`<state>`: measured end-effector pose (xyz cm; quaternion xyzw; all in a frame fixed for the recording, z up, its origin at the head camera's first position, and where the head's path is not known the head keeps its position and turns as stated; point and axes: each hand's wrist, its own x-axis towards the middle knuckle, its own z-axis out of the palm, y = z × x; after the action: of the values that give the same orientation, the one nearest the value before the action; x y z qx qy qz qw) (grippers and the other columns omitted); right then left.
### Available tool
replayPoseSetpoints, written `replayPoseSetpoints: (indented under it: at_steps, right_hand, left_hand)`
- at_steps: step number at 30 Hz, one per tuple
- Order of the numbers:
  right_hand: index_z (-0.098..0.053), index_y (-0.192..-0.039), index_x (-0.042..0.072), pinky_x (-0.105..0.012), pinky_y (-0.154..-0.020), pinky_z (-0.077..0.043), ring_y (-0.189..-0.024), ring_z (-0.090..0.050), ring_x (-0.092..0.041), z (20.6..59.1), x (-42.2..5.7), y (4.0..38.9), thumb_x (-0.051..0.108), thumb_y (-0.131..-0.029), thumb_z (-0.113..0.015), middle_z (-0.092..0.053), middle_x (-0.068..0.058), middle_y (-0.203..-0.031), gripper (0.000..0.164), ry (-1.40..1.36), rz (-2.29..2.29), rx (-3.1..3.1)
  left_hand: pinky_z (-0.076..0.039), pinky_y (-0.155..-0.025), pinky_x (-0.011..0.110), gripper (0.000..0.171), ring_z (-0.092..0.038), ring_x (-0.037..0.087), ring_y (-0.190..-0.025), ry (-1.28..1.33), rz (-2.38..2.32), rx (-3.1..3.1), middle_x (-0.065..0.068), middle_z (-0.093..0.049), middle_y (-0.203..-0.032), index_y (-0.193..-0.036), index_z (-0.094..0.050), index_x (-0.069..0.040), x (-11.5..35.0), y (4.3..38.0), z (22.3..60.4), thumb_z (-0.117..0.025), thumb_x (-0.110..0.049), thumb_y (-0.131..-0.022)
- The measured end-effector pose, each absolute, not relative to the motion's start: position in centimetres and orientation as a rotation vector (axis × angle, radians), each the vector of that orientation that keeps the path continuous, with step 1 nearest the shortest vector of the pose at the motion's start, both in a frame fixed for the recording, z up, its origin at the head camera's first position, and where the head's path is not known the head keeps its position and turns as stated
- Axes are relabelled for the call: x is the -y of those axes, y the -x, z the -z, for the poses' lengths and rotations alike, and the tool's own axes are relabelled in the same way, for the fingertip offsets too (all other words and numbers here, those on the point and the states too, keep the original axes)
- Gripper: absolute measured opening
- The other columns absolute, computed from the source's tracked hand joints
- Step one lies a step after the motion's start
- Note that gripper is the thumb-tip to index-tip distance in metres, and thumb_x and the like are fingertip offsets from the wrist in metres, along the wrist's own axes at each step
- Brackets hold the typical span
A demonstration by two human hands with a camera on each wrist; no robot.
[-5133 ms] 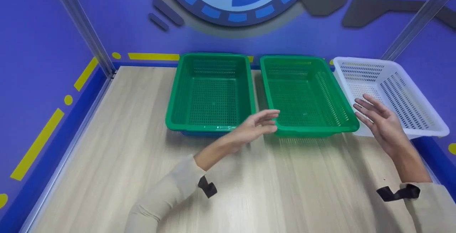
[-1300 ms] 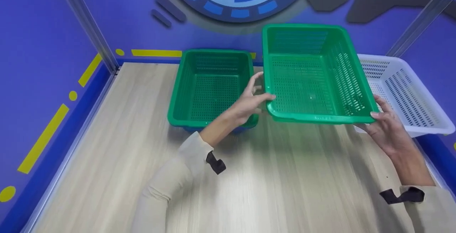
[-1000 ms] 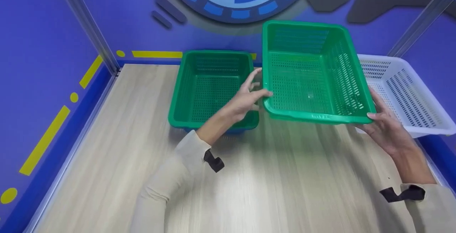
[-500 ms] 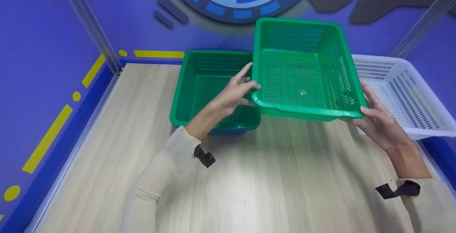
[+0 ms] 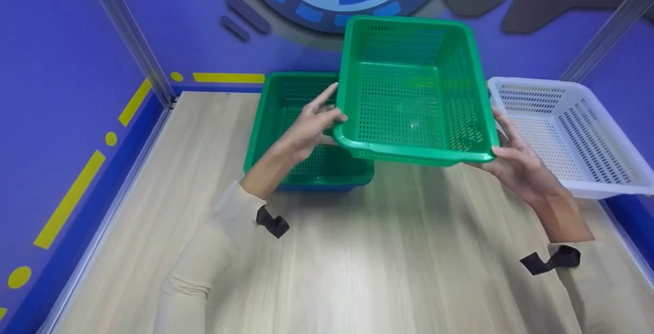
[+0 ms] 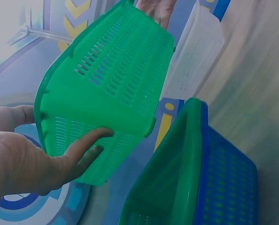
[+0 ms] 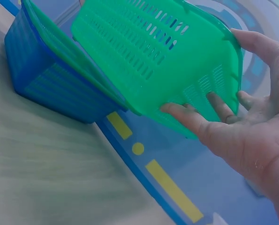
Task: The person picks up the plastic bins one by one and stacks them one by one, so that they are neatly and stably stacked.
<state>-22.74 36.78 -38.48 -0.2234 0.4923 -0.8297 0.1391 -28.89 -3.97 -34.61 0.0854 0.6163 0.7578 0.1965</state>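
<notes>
A green perforated plastic basket [image 5: 398,99] hangs in the air between my hands, tilted, its inside facing me. My left hand [image 5: 306,128] grips its left side, thumb over the rim and fingers spread against the outer wall [image 6: 116,70]. On the opposite side my right hand [image 5: 526,168] holds the near right corner, thumb on the rim and fingertips on the wall below [image 7: 200,89]. Below and to the left stands a second green basket [image 5: 255,140], nested in a blue one [image 6: 230,173]. The lifted basket overlaps its right part in the head view.
A white perforated basket [image 5: 567,188] stands at the right end of the wooden table [image 5: 357,252]. Blue printed walls [image 5: 168,27] with metal corner posts enclose the back and sides.
Both hands have gripped the right-hand green basket and raised it off the table. It has since moved left and higher, over the nested baskets' right side, uncovering more of the white basket.
</notes>
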Motion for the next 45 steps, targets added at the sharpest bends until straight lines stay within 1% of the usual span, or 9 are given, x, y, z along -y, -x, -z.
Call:
replayPoseSetpoints:
  at_steps: [4,11,16,27,30,34,37,41,45]
  right_hand:
    - [-0.008,-0.165,0.024,-0.046,-0.106,-0.053,-0.145,-0.041,-0.02,38.6,-35.7,23.2,-0.009,-0.101,-0.031,0.007,-0.002,-0.168,0.075,0.615,2.399,-1.436]
    - [-0.007,-0.165,0.026,-0.047,-0.108,-0.052,-0.146,-0.039,-0.025,39.0,-33.2,24.8,-0.008,-0.102,-0.034,0.0,-0.004,-0.166,0.076,0.618,2.358,-1.387]
    - [-0.01,-0.164,0.026,-0.046,-0.107,-0.053,-0.143,-0.041,-0.024,38.7,-32.1,25.1,-0.006,-0.102,-0.037,-0.005,-0.003,-0.165,0.075,0.569,2.34,-1.435]
    - [-0.014,-0.163,0.028,-0.047,-0.108,-0.052,-0.141,-0.044,-0.023,39.5,-28.5,26.3,-0.004,-0.102,-0.04,-0.008,-0.003,-0.167,0.074,0.577,2.311,-1.391]
    - [-0.014,-0.163,0.028,-0.047,-0.108,-0.052,-0.144,-0.041,-0.023,39.5,-27.6,26.5,-0.004,-0.101,-0.041,-0.01,-0.004,-0.167,0.074,0.574,2.303,-1.404]
    - [-0.014,-0.163,0.027,-0.047,-0.108,-0.052,-0.145,-0.038,-0.022,39.6,-26.8,26.5,-0.003,-0.101,-0.041,-0.013,-0.003,-0.166,0.075,0.559,2.296,-1.426]
    - [-0.014,-0.163,0.028,-0.047,-0.109,-0.051,-0.145,-0.038,-0.022,39.5,-26.1,26.5,-0.001,-0.101,-0.043,-0.015,-0.003,-0.165,0.074,0.552,2.268,-1.44]
    - [-0.015,-0.163,0.028,-0.047,-0.11,-0.05,-0.148,-0.032,-0.025,39.5,-24.9,26.8,-0.001,-0.101,-0.043,-0.013,-0.003,-0.167,0.074,0.554,2.252,-1.43]
    - [-0.015,-0.163,0.028,-0.047,-0.109,-0.051,-0.15,-0.028,-0.028,39.7,-23.8,27.1,-0.001,-0.1,-0.043,-0.009,-0.003,-0.168,0.075,0.544,2.251,-1.416]
  left_hand:
    - [-0.061,-0.068,0.032,0.079,-0.061,0.017,-0.081,-0.224,-2.13,-1.746,0.016,-0.056,-0.127,-0.163,-0.023,-0.035,5.1,28.9,34.6,-0.056,-0.006,-0.097]
    - [-0.06,-0.067,0.031,0.077,-0.063,0.016,-0.081,-0.147,-2.161,-1.802,0.004,-0.06,-0.104,-0.162,-0.027,-0.035,8.0,28.8,34.7,-0.056,-0.008,-0.096]
    - [-0.058,-0.066,0.03,0.074,-0.057,0.012,-0.072,-0.104,-2.165,-1.847,0.003,-0.055,-0.098,-0.16,-0.032,-0.037,9.1,28.8,34.7,-0.055,-0.01,-0.096]
    - [-0.053,-0.064,0.026,0.068,-0.056,0.01,-0.072,-0.041,-2.138,-1.882,0.004,-0.052,-0.105,-0.16,-0.03,-0.04,12.9,28.5,34.8,-0.05,-0.014,-0.1]
    - [-0.053,-0.068,0.028,0.069,-0.056,0.011,-0.075,-0.038,-2.128,-1.892,0.004,-0.049,-0.118,-0.161,-0.026,-0.04,13.8,28.5,34.8,-0.048,-0.014,-0.101]
    - [-0.053,-0.074,0.031,0.069,-0.055,0.015,-0.085,-0.05,-2.101,-1.914,0.005,-0.041,-0.14,-0.162,-0.024,-0.041,14.7,28.5,35.0,-0.046,-0.016,-0.102]
    - [-0.052,-0.082,0.034,0.067,-0.057,0.018,-0.107,-0.04,-2.075,-1.938,0.005,-0.035,-0.152,-0.162,-0.024,-0.042,15.7,28.3,35.0,-0.045,-0.017,-0.103]
    - [-0.053,-0.09,0.037,0.069,-0.052,0.026,-0.131,-0.035,-2.071,-1.937,0.005,-0.031,-0.161,-0.162,-0.021,-0.041,17.1,28.1,34.9,-0.045,-0.015,-0.102]
    - [-0.055,-0.09,0.036,0.073,-0.052,0.03,-0.135,-0.034,-2.087,-1.922,0.007,-0.029,-0.164,-0.163,-0.02,-0.039,18.3,28.1,34.9,-0.046,-0.012,-0.101]
